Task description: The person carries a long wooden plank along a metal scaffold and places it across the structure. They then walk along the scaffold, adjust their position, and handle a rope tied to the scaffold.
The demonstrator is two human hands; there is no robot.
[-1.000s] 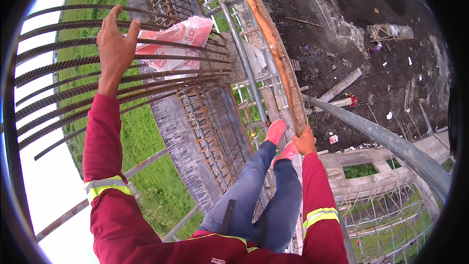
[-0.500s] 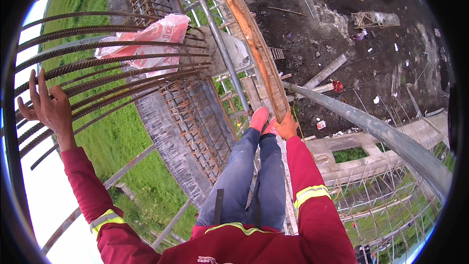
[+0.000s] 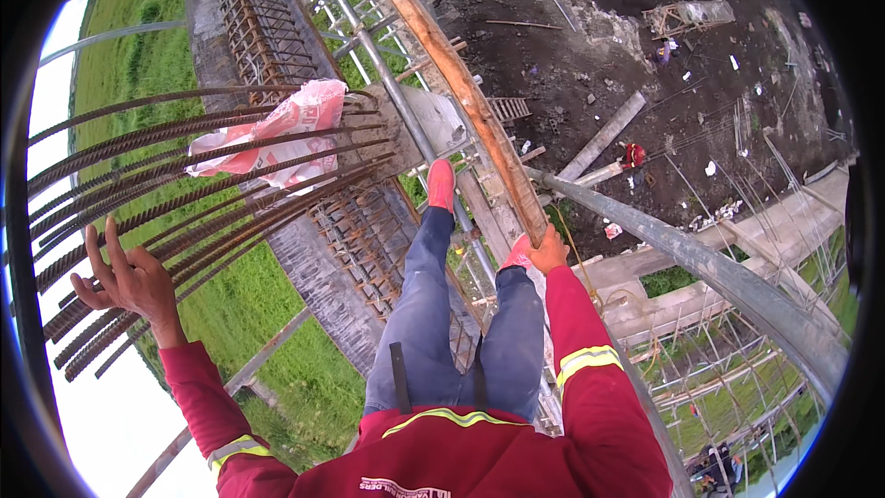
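My right hand is closed round the near end of a long rough wooden plank, which slants away toward the upper left. My left hand is raised at the left with its fingers apart. It is beside the free ends of several bent ribbed rebars and holds nothing that I can see; whether it touches a bar is unclear. A torn red-and-white sack is draped among the bars near where they leave the concrete. My red shoes are high above the ground, the left one farther forward.
A grey metal pipe crosses at the right; a thinner scaffold tube runs left of the plank. Rebar cages lie along a concrete beam. Far below are dark soil, a concrete frame, grass and a person in red.
My left foot has stepped forward and left, so my legs are farther apart. My left hand has shifted back along the rebar ends. The right hand keeps its hold on the plank.
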